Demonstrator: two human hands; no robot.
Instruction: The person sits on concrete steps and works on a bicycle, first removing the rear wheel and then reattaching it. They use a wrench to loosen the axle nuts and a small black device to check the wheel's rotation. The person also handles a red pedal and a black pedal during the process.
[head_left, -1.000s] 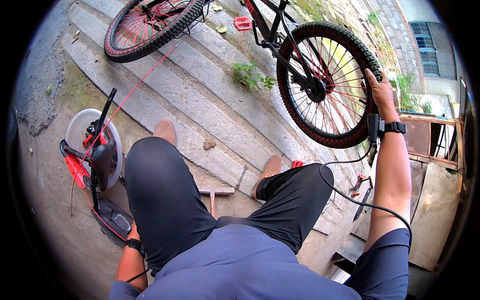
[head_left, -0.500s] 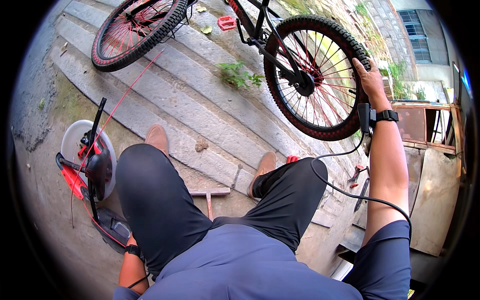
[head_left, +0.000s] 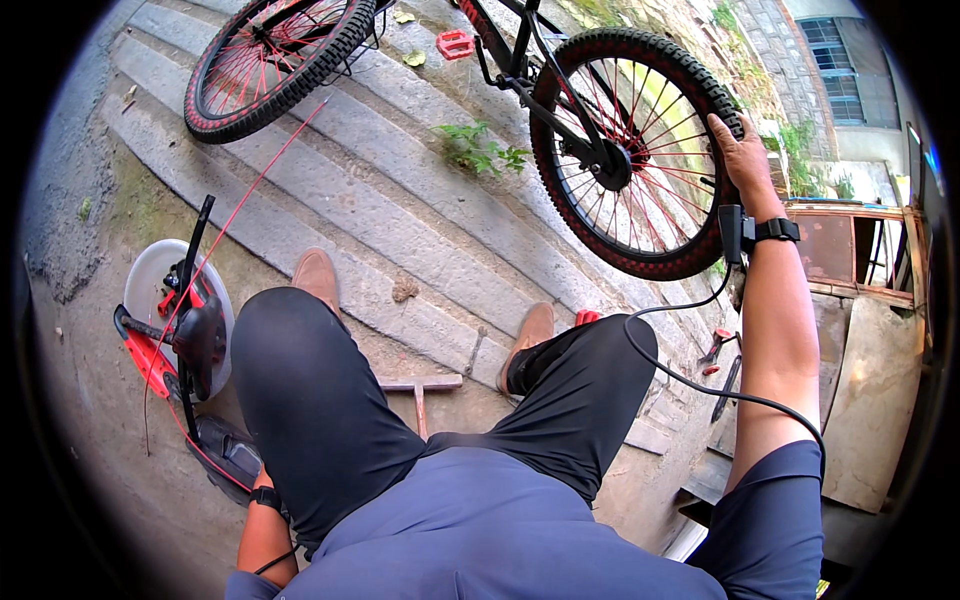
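My right hand curls over the outer edge of a black knobbly bicycle tyre with red patches. That wheel has red spokes and belongs to a bicycle whose black frame reaches the upper edge. At the lower left, my left hand is mostly hidden behind my thigh. It is beside a dark grey, bulky item, and its fingers do not show. A long thin red strand slants from the paving down past that item.
Left of my knee, a white basin holds red and black parts, with a black bicycle saddle against it. The second wheel is at the top left. A T-shaped wooden piece lies between my legs. Red-handled tools lie at right.
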